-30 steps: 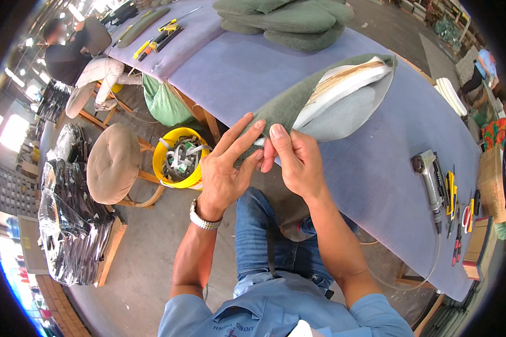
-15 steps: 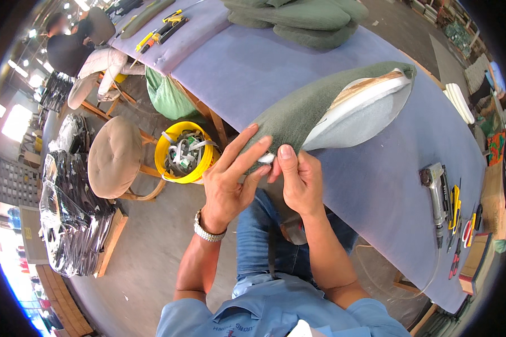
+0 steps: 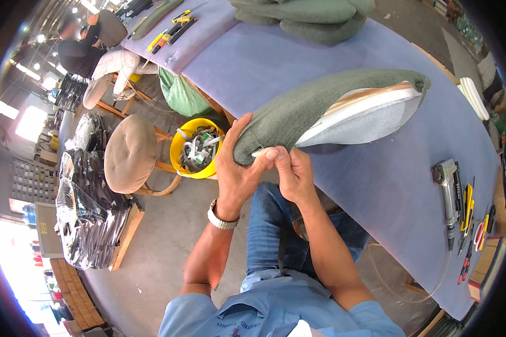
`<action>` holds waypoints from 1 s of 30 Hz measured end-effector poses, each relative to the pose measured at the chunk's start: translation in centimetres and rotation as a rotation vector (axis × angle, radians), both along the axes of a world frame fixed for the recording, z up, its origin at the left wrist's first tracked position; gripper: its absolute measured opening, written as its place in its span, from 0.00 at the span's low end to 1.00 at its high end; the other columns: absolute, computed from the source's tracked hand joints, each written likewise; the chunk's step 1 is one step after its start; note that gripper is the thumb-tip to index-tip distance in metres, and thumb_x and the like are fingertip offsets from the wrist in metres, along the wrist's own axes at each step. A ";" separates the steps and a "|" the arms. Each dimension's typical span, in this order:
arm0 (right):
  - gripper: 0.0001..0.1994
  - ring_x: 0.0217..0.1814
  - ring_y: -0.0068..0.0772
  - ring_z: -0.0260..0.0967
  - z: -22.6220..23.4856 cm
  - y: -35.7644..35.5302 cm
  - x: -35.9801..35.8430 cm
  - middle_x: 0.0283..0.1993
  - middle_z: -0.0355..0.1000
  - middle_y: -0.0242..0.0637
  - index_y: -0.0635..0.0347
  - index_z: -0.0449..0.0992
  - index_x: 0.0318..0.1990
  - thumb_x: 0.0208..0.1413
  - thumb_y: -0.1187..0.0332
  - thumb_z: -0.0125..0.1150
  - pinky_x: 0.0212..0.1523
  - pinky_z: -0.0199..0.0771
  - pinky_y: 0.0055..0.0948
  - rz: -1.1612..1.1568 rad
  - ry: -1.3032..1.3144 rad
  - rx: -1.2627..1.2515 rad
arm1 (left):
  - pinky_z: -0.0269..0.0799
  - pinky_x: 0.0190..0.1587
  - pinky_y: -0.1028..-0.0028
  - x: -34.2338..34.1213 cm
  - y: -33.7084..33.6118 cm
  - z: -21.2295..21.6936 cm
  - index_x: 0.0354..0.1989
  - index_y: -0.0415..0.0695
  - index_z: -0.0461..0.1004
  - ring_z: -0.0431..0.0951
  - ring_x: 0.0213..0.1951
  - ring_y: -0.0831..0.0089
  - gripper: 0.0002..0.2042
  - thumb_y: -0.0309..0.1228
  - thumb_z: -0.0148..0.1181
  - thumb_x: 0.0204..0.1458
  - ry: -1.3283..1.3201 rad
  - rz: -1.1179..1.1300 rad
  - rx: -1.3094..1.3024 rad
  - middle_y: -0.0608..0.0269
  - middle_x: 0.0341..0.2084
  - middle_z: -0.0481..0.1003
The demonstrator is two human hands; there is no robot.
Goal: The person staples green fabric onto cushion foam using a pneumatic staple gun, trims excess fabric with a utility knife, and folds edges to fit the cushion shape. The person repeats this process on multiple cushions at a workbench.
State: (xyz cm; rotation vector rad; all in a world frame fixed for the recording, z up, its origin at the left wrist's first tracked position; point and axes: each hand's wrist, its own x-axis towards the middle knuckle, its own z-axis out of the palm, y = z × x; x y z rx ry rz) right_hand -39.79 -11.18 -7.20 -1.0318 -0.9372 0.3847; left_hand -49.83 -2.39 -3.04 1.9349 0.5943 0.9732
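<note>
Our fingertips [image 3: 269,153] meet at the near tip of the green fabric cover [image 3: 298,109]. The left hand [image 3: 237,168] wraps around this tip, the thumb up along the cloth, and grasps it. The right hand [image 3: 294,175] pinches the edge of the fabric just beside the left fingers. The cover is pulled over a curved cushion piece with white foam [image 3: 365,115] showing on its underside; it lies across the purple-covered table [image 3: 275,62], its near end over the table edge. Below the left hand stands a yellow bucket [image 3: 181,147] with scraps, next to a round beige stool [image 3: 130,154]. A staple gun [image 3: 448,188] lies well apart on the right.
</note>
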 end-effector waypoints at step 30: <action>0.28 0.59 0.55 0.74 0.3 -37.4 19.3 0.59 0.76 0.49 0.58 0.71 0.63 0.55 0.66 0.72 0.60 0.73 0.45 -1.010 -0.822 -1.298 | 0.77 0.54 0.68 1.0 2.9 1.3 0.59 0.42 0.80 0.85 0.50 0.63 0.27 0.40 0.77 0.52 0.146 0.015 0.384 0.49 0.51 0.83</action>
